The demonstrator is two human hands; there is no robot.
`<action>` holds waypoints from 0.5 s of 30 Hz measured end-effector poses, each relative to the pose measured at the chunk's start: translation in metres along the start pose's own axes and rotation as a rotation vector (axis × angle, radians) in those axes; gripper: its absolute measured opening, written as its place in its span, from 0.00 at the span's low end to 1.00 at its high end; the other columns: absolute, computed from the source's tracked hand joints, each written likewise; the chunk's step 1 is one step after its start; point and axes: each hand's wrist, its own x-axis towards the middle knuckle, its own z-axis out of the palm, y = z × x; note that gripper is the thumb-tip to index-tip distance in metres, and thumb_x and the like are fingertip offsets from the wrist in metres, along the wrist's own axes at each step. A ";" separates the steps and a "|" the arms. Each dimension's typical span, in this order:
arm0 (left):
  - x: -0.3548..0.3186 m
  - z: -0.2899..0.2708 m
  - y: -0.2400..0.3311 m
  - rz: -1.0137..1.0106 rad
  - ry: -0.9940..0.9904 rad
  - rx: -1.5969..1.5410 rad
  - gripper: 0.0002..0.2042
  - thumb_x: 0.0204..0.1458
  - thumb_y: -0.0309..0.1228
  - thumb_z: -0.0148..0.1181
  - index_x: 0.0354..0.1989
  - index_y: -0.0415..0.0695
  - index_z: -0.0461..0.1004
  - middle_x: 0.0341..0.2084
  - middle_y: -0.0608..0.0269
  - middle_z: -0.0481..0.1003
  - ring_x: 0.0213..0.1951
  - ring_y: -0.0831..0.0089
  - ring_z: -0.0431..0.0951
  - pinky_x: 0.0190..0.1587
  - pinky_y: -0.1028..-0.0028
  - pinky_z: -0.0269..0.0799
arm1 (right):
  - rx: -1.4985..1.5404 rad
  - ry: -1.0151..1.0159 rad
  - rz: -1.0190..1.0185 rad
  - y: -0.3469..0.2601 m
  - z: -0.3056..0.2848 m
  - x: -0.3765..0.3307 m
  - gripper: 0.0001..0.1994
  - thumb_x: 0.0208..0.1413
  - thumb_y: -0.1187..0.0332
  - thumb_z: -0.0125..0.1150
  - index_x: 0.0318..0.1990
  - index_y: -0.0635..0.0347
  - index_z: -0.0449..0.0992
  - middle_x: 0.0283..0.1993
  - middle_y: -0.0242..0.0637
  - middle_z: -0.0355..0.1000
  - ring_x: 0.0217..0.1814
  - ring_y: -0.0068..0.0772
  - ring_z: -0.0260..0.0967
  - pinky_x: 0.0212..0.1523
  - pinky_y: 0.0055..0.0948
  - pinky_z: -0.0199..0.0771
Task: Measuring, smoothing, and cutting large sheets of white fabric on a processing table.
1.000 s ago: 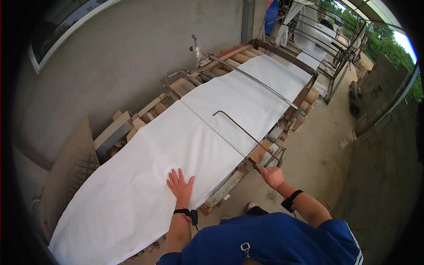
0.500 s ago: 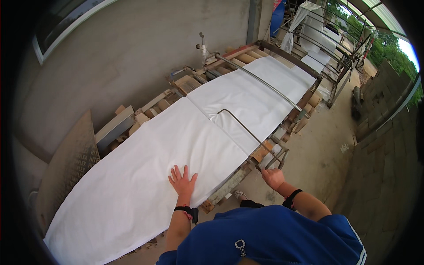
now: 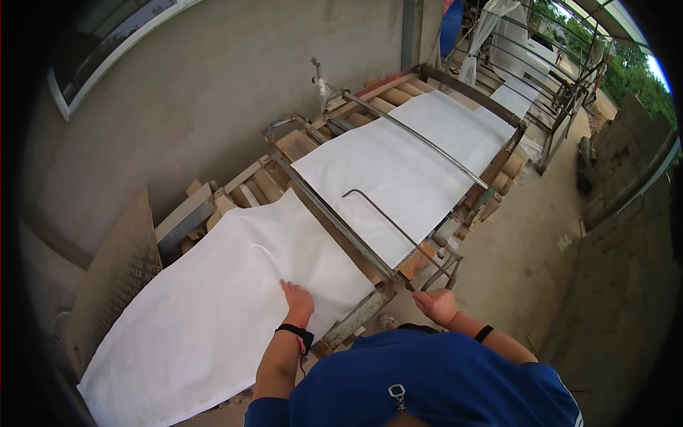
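Note:
A near white sheet (image 3: 206,306) lies over the long table, its far edge lifted into soft folds. My left hand (image 3: 297,300) is on this sheet with fingers curled together, seemingly pinching the cloth. A second white sheet (image 3: 405,171) lies flat farther along, apart from the first. Between them a straight metal bar (image 3: 334,222) crosses the table. Closed at the table's right edge, my right hand (image 3: 437,306) holds a dark handle (image 3: 408,285) by the bar's end. A thin bent metal rod (image 3: 388,219) reaches over the far sheet from beside this hand.
Cardboard tubes (image 3: 265,186) lie beneath the sheets along the wall (image 3: 235,78). A second metal bar (image 3: 420,139) spans the table farther off. A brown board (image 3: 117,285) leans at the left. Concrete floor (image 3: 519,249) runs along the right, beside stacked grey panels (image 3: 612,285).
The near sheet has shifted toward me, parting from the far sheet and uncovering the metal bar. My left hand has gone from spread flat to curled. My right hand stays at the table's edge.

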 end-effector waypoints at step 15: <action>-0.095 -0.031 0.037 -0.161 0.149 -0.556 0.17 0.49 0.42 0.57 0.47 0.53 0.74 0.58 0.56 0.63 0.62 0.54 0.58 0.60 0.37 0.42 | 0.236 0.183 0.185 0.100 -0.012 0.179 0.14 0.52 0.71 0.55 0.46 0.63 0.72 0.46 0.45 0.70 0.47 0.43 0.67 0.47 0.39 0.65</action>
